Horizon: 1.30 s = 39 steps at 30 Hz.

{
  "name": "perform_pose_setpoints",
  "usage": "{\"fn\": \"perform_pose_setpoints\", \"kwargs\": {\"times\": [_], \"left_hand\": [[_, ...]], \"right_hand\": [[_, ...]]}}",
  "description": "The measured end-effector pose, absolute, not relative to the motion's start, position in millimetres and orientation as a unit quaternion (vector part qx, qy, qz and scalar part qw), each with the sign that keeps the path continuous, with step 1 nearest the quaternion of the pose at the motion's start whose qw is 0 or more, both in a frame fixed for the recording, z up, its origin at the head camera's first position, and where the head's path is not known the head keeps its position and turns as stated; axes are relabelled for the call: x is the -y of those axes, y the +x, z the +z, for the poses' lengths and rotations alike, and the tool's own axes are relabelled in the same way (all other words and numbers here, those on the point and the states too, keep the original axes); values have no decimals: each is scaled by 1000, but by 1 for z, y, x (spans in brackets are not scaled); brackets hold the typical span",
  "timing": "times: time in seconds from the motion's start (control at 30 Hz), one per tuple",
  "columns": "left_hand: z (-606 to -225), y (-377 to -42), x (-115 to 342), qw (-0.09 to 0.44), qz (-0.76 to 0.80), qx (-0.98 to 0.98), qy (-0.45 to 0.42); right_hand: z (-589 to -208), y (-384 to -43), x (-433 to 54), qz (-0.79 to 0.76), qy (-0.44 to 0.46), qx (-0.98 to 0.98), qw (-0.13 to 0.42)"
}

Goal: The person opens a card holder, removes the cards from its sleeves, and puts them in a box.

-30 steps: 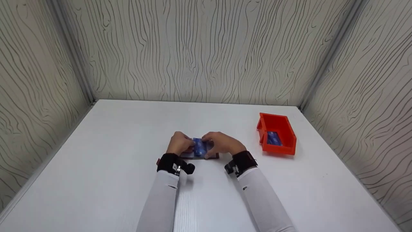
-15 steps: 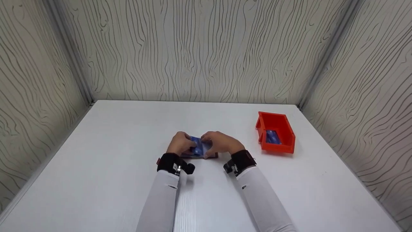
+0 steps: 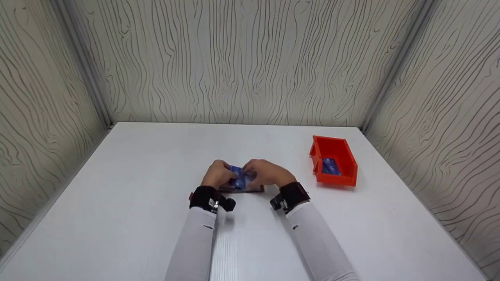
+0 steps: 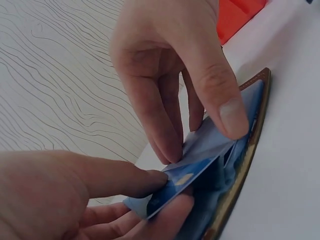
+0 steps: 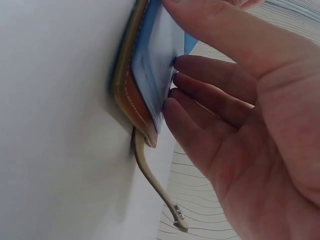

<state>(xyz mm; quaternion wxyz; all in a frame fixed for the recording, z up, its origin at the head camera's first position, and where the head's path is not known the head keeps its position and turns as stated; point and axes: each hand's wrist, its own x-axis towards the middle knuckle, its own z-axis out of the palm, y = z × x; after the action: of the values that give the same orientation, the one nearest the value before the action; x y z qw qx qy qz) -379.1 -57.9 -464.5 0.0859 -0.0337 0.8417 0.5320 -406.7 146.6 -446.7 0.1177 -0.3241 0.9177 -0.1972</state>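
A blue card [image 4: 186, 176] is pinched by my left hand [image 3: 218, 174], thumb on top and fingers underneath. It slants over an open card holder [image 4: 263, 87] with a brown stitched edge and clear plastic sleeves, lying on the table. The card's far end meets the mouth of a sleeve; how deep it sits inside I cannot tell. My right hand [image 3: 269, 173] holds that sleeve by its opposite edges, thumb on the near one and fingertips on the far one. In the right wrist view a strap with a metal snap [image 5: 178, 211] sticks out from the holder.
On the right of the white table [image 3: 156, 156] stands a red bin [image 3: 343, 156] with a blue card [image 3: 330, 166] in it. Wood-patterned panels [image 3: 234, 62] rise at the back and both sides.
My left hand has shifted its hold on the blue card, and the card has tilted and moved slightly left. My right hand has stayed at the sleeve.
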Motion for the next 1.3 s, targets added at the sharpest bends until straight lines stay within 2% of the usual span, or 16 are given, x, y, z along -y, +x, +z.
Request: {"fn": "perform_pose_setpoints", "kwargs": {"times": [0.23,0.47,1.3], "left_hand": [[-459,-376,64,72,509,-857,-41],[-456,-375,74,82,557,-825,-45],[-446,-374,93,76,546,-833,-53]], "right_hand": [[-447,-406,-146,-190,-318,-921,120],[-447,-405,-145,-187,-312,-924,120],[-446,-405,-146,-170,-305,-928,126]]}}
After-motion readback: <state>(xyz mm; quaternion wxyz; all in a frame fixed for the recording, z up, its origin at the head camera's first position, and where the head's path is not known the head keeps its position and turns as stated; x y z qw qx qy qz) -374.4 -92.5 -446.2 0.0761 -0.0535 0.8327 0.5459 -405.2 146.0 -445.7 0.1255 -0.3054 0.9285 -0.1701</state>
